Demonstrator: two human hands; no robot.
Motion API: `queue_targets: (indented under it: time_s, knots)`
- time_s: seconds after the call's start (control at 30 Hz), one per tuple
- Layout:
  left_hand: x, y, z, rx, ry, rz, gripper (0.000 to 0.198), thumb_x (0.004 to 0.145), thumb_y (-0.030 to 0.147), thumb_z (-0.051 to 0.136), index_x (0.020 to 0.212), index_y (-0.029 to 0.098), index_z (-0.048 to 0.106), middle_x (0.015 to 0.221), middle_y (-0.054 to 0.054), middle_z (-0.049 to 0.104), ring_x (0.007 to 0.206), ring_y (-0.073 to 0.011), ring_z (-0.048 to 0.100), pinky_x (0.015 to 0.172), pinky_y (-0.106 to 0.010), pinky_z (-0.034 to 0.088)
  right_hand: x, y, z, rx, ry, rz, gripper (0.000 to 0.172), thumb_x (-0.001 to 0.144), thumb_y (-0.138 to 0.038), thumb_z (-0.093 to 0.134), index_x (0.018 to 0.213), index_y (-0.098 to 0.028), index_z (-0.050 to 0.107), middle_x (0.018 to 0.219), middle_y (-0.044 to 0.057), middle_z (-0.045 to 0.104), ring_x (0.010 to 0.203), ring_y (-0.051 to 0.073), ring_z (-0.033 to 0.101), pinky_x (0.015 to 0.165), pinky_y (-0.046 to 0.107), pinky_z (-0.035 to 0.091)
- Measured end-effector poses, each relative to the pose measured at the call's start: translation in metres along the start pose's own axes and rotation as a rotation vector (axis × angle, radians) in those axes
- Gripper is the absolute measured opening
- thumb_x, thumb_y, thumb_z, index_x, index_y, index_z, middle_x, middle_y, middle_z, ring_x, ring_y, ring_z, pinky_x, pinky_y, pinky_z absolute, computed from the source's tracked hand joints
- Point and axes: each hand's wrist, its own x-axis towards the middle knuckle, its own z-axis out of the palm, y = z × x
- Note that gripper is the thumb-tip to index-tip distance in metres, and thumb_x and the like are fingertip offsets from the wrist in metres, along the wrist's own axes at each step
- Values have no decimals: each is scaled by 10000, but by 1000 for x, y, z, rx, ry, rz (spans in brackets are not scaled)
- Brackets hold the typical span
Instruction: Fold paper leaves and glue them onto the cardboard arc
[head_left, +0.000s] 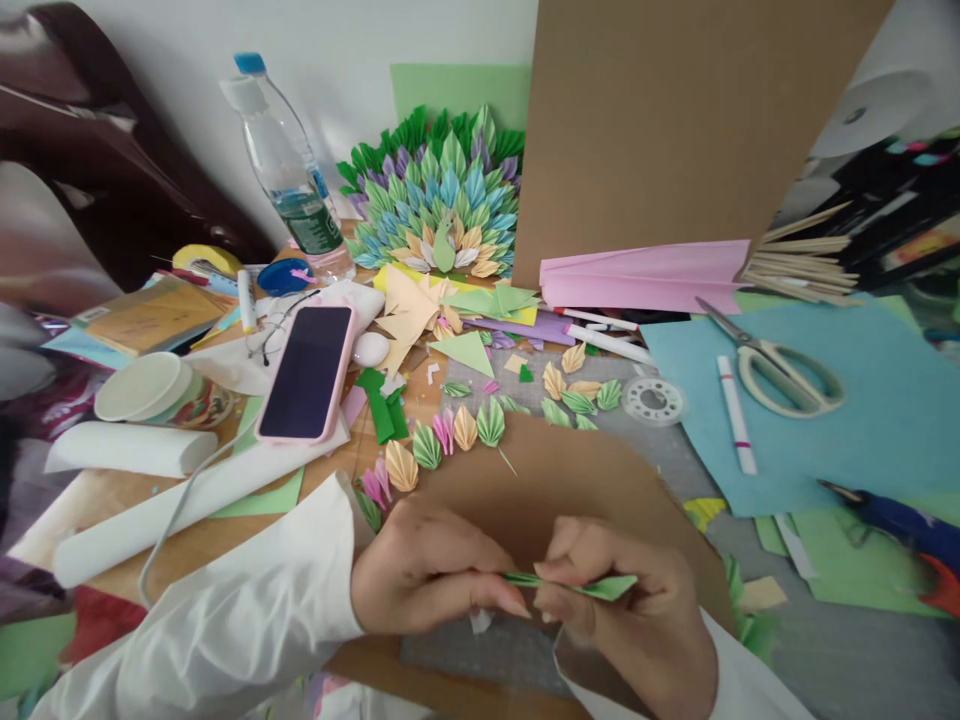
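Between both hands is a narrow strip of folded green paper point(611, 587), pleated lengthwise. My left hand point(442, 565) pinches its left end between thumb and fingers. My right hand point(615, 590) grips it near the middle, and the right end sticks out past the fingers. Under the hands lies a brown cardboard piece with a rounded edge point(555, 460). Along its upper left edge sit pleated paper leaves: a green leaf point(491, 422), an orange leaf point(465, 428), a pink one point(444, 432) and several more. Loose leaves point(577, 402) lie just beyond the cardboard.
A paper peacock point(445, 245) stands at the back beside a tall cardboard sheet point(675, 120). To the left are a phone point(307, 372), a water bottle point(300, 190) and paper rolls point(135, 450). Scissors point(780, 375), a marker point(736, 415), pliers point(885, 515) and a tape roll point(654, 400) lie right.
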Motion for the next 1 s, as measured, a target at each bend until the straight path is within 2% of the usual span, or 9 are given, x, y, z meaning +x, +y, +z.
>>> queue_targets:
  time_s: [0.13, 0.27, 0.4, 0.53, 0.7, 0.77, 0.93, 1.0]
  knots:
    - [1, 0, -3, 33, 28, -25, 290, 884, 280, 638, 664, 92, 645, 515, -89, 649, 443, -136, 617, 445, -201, 430, 1, 1, -3, 64, 9, 24, 95, 813, -206, 732, 721, -211, 709, 577, -2, 629, 522, 109, 552, 485, 206, 426]
    - [0, 2, -6, 86, 31, -38, 268, 896, 265, 622, 694, 92, 654, 515, -79, 642, 440, -132, 601, 446, -209, 419, 2, 0, -5, 88, 20, 22, 81, 809, -171, 732, 754, -225, 708, 594, -12, 634, 543, 105, 559, 507, 202, 449]
    - [0, 4, -6, 72, 53, -19, 269, 912, 250, 600, 700, 98, 662, 458, -32, 609, 423, -102, 588, 467, -167, 437, 2, -1, -6, 65, 7, 16, 41, 846, -237, 708, 808, -234, 722, 598, -7, 637, 554, 108, 565, 515, 205, 459]
    - [1, 6, -7, 6, 31, -78, 295, 931, 218, 562, 684, 96, 669, 454, -34, 610, 400, -91, 570, 456, -156, 442, -1, -1, -11, 24, -43, -10, 181, 949, -283, 567, 1001, -252, 738, 671, 30, 685, 545, 113, 550, 479, 208, 454]
    - [1, 6, -7, -78, 30, -157, 237, 897, 189, 611, 705, 83, 701, 481, -61, 641, 417, -99, 583, 461, -163, 462, -3, 3, -15, 39, -60, 24, 208, 968, -281, 535, 1025, -287, 734, 744, 28, 714, 510, 88, 539, 463, 188, 463]
    - [-1, 5, -7, -126, 61, -229, 227, 865, 194, 654, 670, 89, 701, 480, -60, 643, 413, -98, 579, 448, -163, 460, -1, 2, -14, 62, -61, 60, 194, 958, -286, 550, 1007, -290, 738, 747, 28, 713, 531, 92, 558, 478, 187, 476]
    - [-6, 5, -7, -379, 205, -558, 178, 787, 218, 734, 667, 95, 689, 499, -34, 646, 350, -64, 533, 350, -117, 410, 3, -7, -6, 85, 22, 203, 113, 892, -271, 639, 895, -251, 749, 730, 25, 689, 555, 89, 554, 500, 176, 471]
    - [-6, 4, -7, -483, 224, -617, 177, 777, 220, 743, 664, 102, 675, 492, -16, 637, 339, -52, 520, 339, -102, 401, 2, -8, -2, 87, 34, 226, 80, 872, -252, 658, 877, -240, 737, 713, 17, 680, 537, 84, 542, 506, 177, 477]
